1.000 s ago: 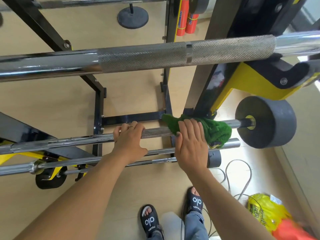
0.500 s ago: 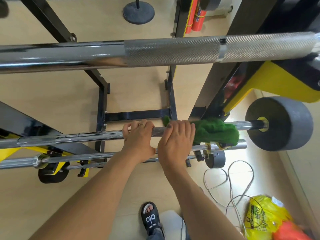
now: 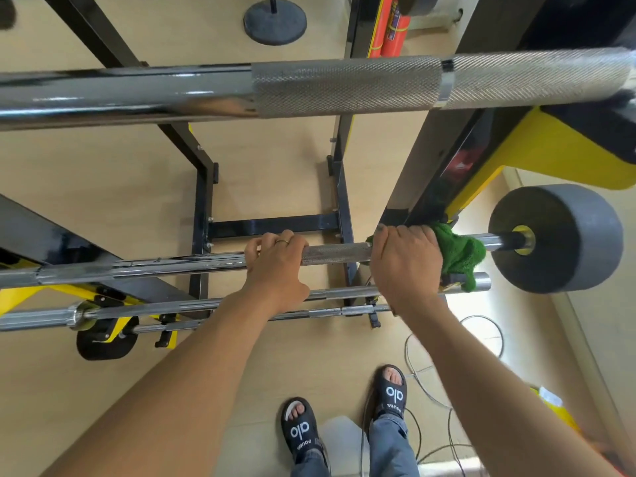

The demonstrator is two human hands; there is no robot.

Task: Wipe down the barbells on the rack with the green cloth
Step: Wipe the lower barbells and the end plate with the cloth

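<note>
My left hand (image 3: 275, 266) grips the bare barbell (image 3: 335, 253), my right hand (image 3: 406, 266) clamps the green cloth (image 3: 459, 254) round it; sandals (image 3: 298, 430) near me read "alo".

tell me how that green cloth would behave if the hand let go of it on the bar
The green cloth looks soft and floppy: it bunches around the barbell under the right hand and one end droops below the bar. It would probably sag or slip off the smooth chrome instead of keeping its shape. Its fuzzy pile suggests it is light and unlikely to roll.
</note>
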